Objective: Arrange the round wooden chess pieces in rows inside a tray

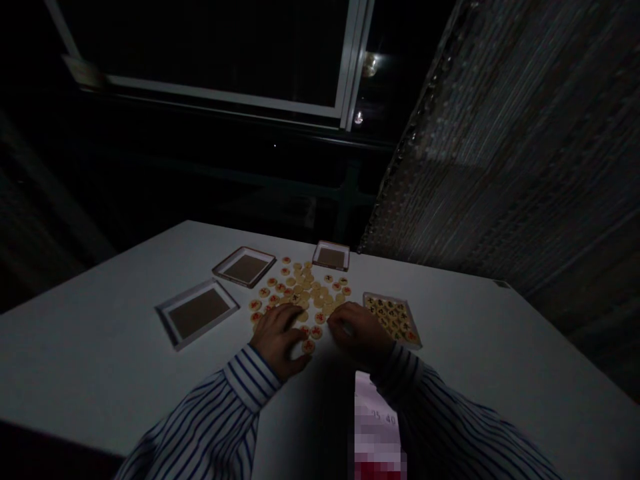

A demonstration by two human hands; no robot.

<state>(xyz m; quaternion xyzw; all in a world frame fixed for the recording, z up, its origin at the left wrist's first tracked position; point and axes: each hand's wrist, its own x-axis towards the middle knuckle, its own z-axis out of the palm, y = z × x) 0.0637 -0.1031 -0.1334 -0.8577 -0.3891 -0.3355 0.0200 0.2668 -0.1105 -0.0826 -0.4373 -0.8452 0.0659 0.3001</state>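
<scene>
Round wooden pieces (305,287), some with red or black characters and some plain side up, lie in a loose heap on the white table (140,280). My left hand (281,339) rests over the near left part of the heap, palm down, its fingers spread. At the heap's near right edge is my right hand (361,333), its thumb and fingers curled together; whatever it may hold is too small and dark to tell. Just right of that hand, a shallow box (414,320) holds rows of pieces, mostly with black characters.
Two shallow box parts, one white-rimmed (175,339) and one brown-rimmed (219,272), lie at the left. A smaller one (346,257) is behind the heap. A lit, partly pixelated screen (377,413) shows below my right wrist. Curtain (500,167) hangs at the right.
</scene>
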